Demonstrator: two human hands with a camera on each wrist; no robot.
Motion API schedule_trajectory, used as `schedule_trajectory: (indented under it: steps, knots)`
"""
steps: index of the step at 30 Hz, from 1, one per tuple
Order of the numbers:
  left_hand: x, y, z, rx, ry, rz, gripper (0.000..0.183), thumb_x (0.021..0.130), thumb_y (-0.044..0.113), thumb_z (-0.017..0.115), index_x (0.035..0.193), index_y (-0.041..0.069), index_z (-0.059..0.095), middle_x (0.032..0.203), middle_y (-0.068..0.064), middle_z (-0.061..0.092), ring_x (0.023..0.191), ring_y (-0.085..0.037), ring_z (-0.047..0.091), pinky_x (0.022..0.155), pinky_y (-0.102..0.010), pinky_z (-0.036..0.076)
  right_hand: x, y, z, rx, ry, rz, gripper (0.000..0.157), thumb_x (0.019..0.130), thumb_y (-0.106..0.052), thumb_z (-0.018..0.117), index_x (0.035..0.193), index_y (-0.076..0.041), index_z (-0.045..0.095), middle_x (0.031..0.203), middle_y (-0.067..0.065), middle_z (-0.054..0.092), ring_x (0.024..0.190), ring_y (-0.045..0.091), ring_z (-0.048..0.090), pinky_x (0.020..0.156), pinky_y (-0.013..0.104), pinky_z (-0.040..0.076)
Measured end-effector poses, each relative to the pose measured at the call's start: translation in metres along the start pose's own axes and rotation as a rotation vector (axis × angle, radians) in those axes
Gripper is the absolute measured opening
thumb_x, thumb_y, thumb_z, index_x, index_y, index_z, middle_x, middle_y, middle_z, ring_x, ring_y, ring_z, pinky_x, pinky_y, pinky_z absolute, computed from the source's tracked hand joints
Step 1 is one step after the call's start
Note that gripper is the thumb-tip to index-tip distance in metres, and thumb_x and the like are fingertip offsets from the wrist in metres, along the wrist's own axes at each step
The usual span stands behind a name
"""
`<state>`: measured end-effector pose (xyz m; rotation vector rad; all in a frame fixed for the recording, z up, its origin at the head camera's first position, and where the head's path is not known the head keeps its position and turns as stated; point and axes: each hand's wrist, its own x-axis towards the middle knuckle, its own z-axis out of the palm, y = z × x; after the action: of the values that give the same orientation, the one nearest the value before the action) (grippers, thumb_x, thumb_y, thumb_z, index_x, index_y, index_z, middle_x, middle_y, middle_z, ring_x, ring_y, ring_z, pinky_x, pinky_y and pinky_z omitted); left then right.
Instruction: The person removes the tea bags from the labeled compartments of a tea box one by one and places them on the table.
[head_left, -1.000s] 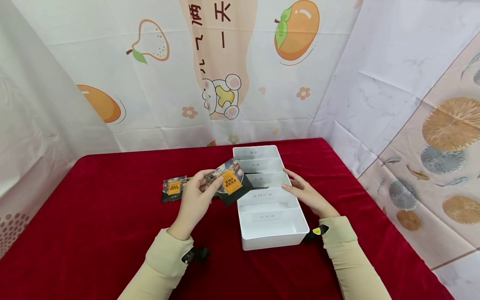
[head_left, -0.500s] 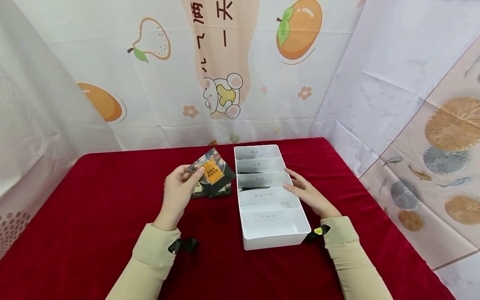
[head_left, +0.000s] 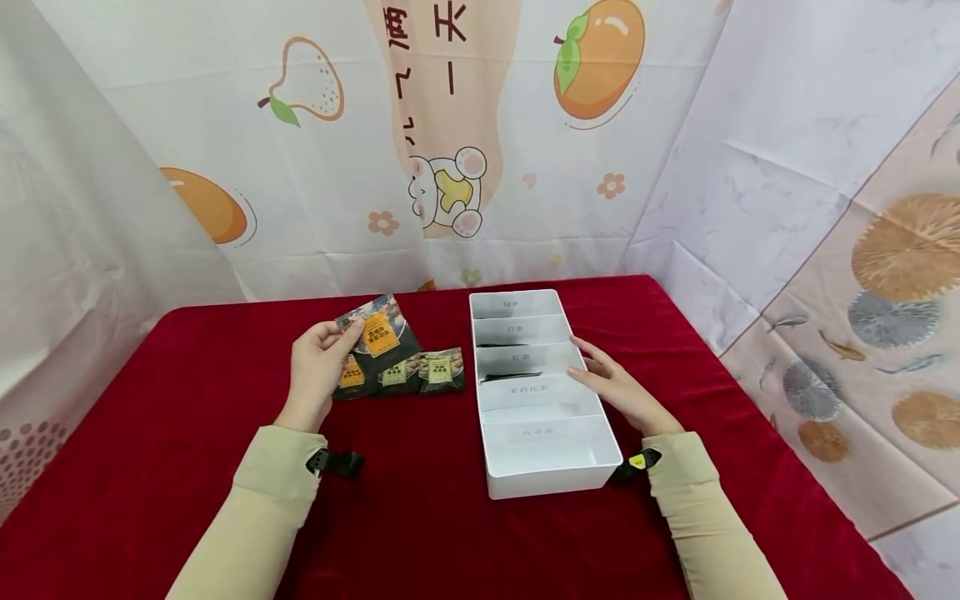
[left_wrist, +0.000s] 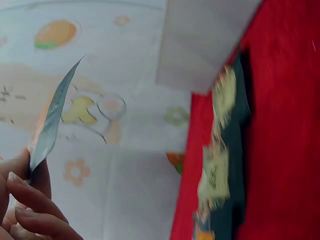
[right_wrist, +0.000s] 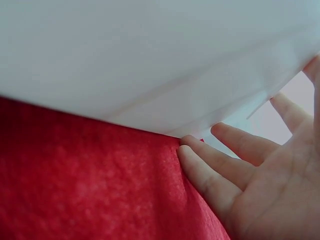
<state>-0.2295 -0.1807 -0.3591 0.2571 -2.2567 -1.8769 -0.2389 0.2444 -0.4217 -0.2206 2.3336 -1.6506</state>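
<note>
Head view: on the red table [head_left: 187,467], the white box [head_left: 555,483] holds its position, its labelled compartments running away from the person. Right hand [head_left: 618,387]: unchanged at the box's right side; fingers extended, fingertips touching the outer wall, as the right wrist view confirms; no grasp applied. Left hand [head_left: 313,367]: shifted leftward over the last second, clear of the box; thumb and fingers pinch the held packet [head_left: 392,340] near one corner. The held packet, at the box's left edge one second earlier, is now raised above the table, partly covering an orange-labelled packet [head_left: 351,379]. Beside that lie the middle green packet [head_left: 394,375] and the right green packet [head_left: 442,372], both now exposed. Judged by position, the held packet is unplaced, outside every compartment.
</note>
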Motion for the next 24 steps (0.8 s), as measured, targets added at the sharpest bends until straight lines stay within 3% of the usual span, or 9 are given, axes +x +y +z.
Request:
schedule_trajectory:
  steps: [4, 12, 17, 24]
  knots:
    - [0.009, -0.004, -0.012, 0.010, 0.011, -0.045, 0.037, 0.091, 0.045, 0.069, 0.106, 0.012, 0.059, 0.070, 0.022, 0.065, 0.054, -0.005, 0.045, 0.053, -0.020, 0.042, 0.000, 0.001, 0.000, 0.005, -0.001, 0.004, 0.071, 0.099, -0.036, 0.059, 0.159, -0.028, 0.021, 0.156, 0.023, 0.033, 0.131, 0.038, 0.050, 0.103, 0.046, 0.044]
    - [0.025, -0.008, -0.028, 0.081, 0.017, -0.070, 0.038, 0.091, 0.045, 0.069, 0.107, 0.012, 0.060, 0.069, 0.026, 0.063, 0.067, 0.005, 0.060, 0.063, -0.016, 0.048, 0.000, 0.001, 0.000, -0.004, 0.001, 0.007, 0.073, 0.099, -0.037, 0.059, 0.159, -0.028, 0.019, 0.157, 0.024, 0.031, 0.134, 0.039, 0.047, 0.106, 0.050, 0.042]
    - [0.032, -0.014, -0.035, 0.145, 0.006, -0.093, 0.052, 0.092, 0.048, 0.066, 0.119, 0.004, 0.060, 0.073, 0.025, 0.060, 0.069, 0.003, 0.057, 0.064, -0.016, 0.048, 0.001, 0.001, -0.001, 0.003, -0.002, -0.003, 0.072, 0.100, -0.034, 0.059, 0.159, -0.027, 0.020, 0.156, 0.024, 0.033, 0.128, 0.037, 0.052, 0.102, 0.045, 0.045]
    - [0.040, -0.023, -0.045, 0.233, -0.039, -0.120, 0.044, 0.100, 0.042, 0.055, 0.120, 0.004, 0.058, 0.068, 0.017, 0.053, 0.061, -0.006, 0.051, 0.056, -0.025, 0.044, 0.000, 0.001, -0.001, 0.004, -0.001, -0.005, 0.072, 0.100, -0.035, 0.059, 0.159, -0.027, 0.020, 0.156, 0.024, 0.033, 0.126, 0.035, 0.055, 0.099, 0.042, 0.047]
